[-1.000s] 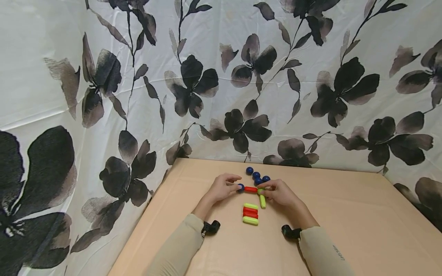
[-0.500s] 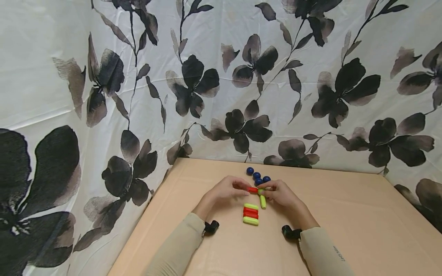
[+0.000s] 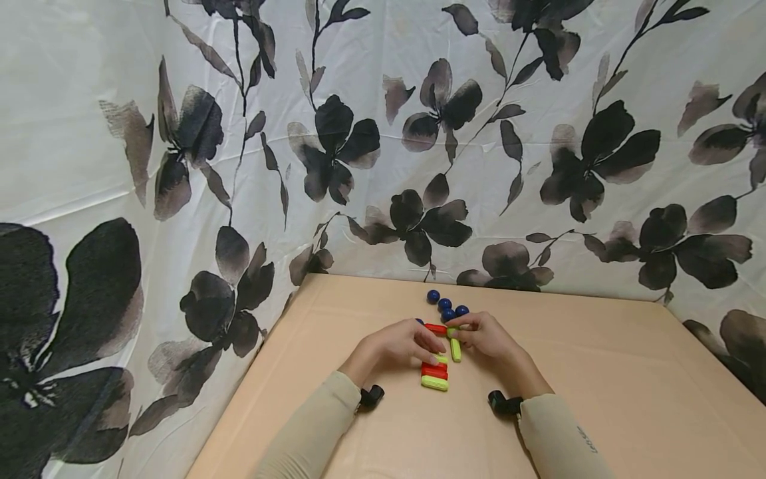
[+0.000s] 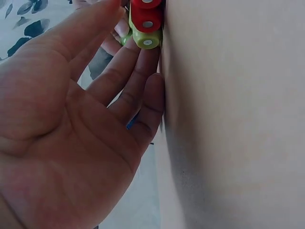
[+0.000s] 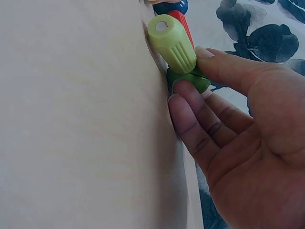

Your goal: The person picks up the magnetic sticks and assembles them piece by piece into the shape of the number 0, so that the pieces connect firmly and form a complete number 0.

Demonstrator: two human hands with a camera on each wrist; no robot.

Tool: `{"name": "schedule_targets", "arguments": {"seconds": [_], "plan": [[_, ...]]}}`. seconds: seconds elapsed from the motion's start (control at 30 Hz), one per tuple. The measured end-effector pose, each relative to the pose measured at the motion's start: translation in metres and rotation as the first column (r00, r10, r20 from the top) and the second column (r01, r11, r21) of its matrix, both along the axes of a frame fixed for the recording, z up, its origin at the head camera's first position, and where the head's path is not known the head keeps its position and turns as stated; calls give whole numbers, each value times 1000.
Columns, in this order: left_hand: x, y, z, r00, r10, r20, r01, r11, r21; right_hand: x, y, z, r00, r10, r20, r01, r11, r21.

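My right hand pinches a green ball between thumb and fingers. From that ball a yellow-green rod with a silvery end points toward me, and a red rod runs left to a blue ball, partly hidden. My left hand reaches over a row of rods, its fingers loosely bent. In the left wrist view its fingertips are at the far yellow-green rod, while the thumb stays apart from it. Also in the row are red rods and a near yellow-green rod.
Several blue balls lie in a cluster behind the joined pieces. The tan table ends at the back against a floral cloth. Each wrist wears a small black camera.
My left hand has left the blue ball at the red rod's left end and moved nearer me, over the row of rods. The right hand keeps its grip in place.
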State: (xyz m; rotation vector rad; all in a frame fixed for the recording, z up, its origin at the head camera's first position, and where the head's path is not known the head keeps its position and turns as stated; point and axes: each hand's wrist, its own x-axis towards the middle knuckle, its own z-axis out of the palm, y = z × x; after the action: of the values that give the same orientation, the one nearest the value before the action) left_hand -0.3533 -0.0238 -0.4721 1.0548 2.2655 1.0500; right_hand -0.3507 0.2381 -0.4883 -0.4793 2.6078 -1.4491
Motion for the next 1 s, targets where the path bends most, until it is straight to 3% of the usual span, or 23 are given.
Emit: {"name": "schedule_targets", "arguments": {"seconds": [0.23, 0.63, 0.8, 1.0], "plan": [[1, 2, 0, 1000, 0, -21, 0, 1000, -29, 0, 0, 1, 1000, 4, -2, -4, 1000, -3], [3, 2, 3, 998, 55, -6, -55, 998, -37, -2, 0, 1, 1000, 6, -4, -6, 1000, 1], [4, 2, 2, 996, 87, 32, -87, 996, -3, -3, 0, 0, 1000, 0, 3, 0, 1000, 18], [3, 2, 1, 992, 109, 56, -114, 989, 97, -2, 0, 0, 1000, 2, -5, -2, 1000, 24]]}}
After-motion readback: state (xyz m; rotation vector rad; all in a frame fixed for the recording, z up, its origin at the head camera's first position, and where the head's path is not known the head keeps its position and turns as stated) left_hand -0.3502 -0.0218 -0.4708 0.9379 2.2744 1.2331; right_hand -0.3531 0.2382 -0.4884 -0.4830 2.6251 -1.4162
